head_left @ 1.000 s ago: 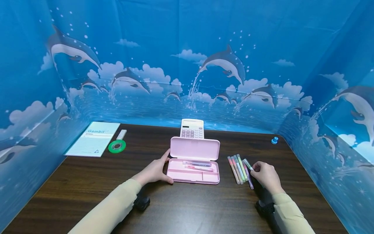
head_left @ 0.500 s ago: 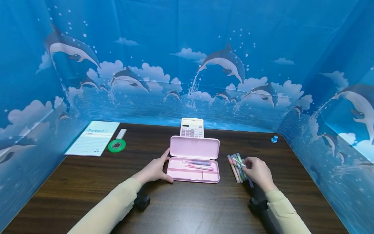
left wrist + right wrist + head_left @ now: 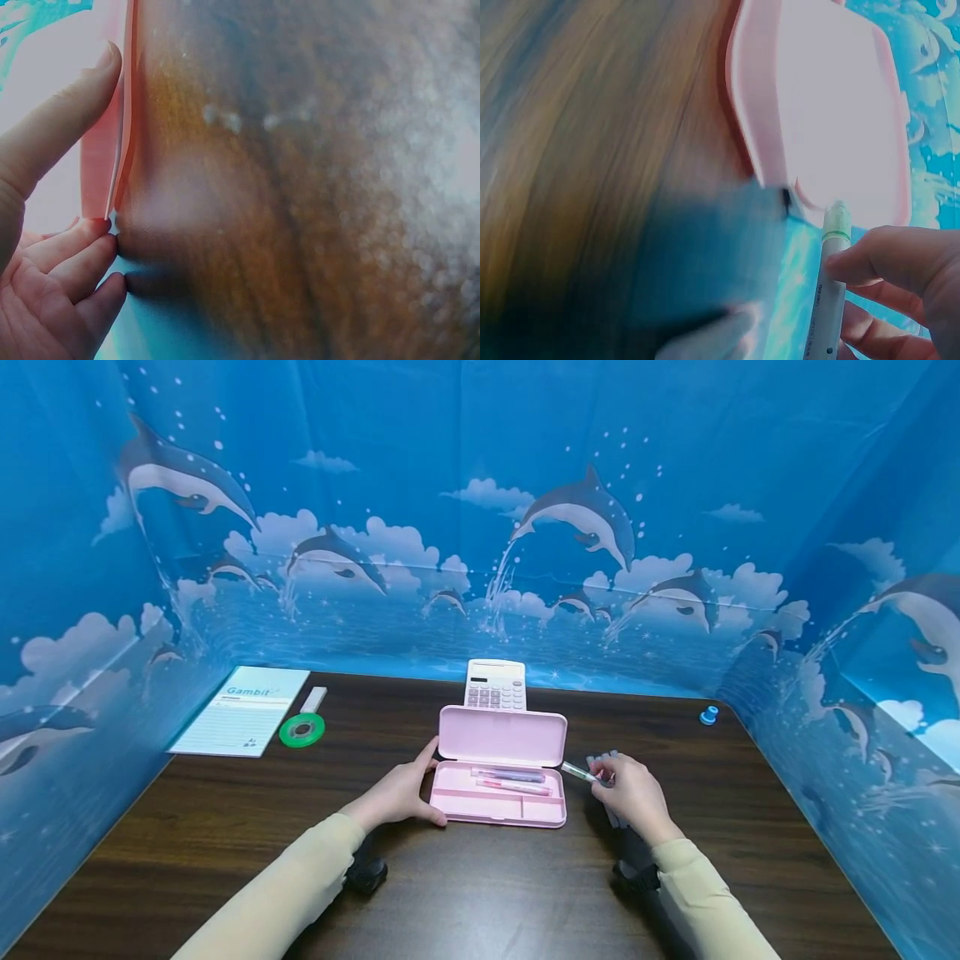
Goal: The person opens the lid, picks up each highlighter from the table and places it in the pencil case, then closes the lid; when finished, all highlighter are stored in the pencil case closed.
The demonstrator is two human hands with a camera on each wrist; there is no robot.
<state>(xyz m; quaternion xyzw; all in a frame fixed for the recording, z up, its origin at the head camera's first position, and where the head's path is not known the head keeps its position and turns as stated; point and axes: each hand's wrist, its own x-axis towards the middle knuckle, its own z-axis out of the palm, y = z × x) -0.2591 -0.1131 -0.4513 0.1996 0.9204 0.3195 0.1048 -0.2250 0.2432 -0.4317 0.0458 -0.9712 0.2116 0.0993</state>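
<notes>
A pink pencil case [image 3: 468, 807] stands with its lid raised. Two markers, one purple [image 3: 510, 774] and one pinkish-red [image 3: 513, 787], lie in its rear compartment. My left hand [image 3: 397, 789] holds the case's left end, with thumb [image 3: 71, 105] toward the front and fingers toward the back. Just right of the case, my right hand [image 3: 633, 795] pinches a white-barrelled marker [image 3: 826, 307] with a pale green end, which points at the case. Beneath this hand lie several other markers [image 3: 615, 818], mostly hidden by it.
Behind the case is a white calculator [image 3: 495, 683]. A notepad [image 3: 238, 714], a green roll of tape [image 3: 302, 730] and a white eraser-like block [image 3: 313, 699] lie at the left. A small blue object [image 3: 708, 716] stands near the back right corner of the dark wooden table [image 3: 487, 893].
The right hand has lifted a marker from the row and carried it left, close to the case's right side. The left hand has stayed on the case.
</notes>
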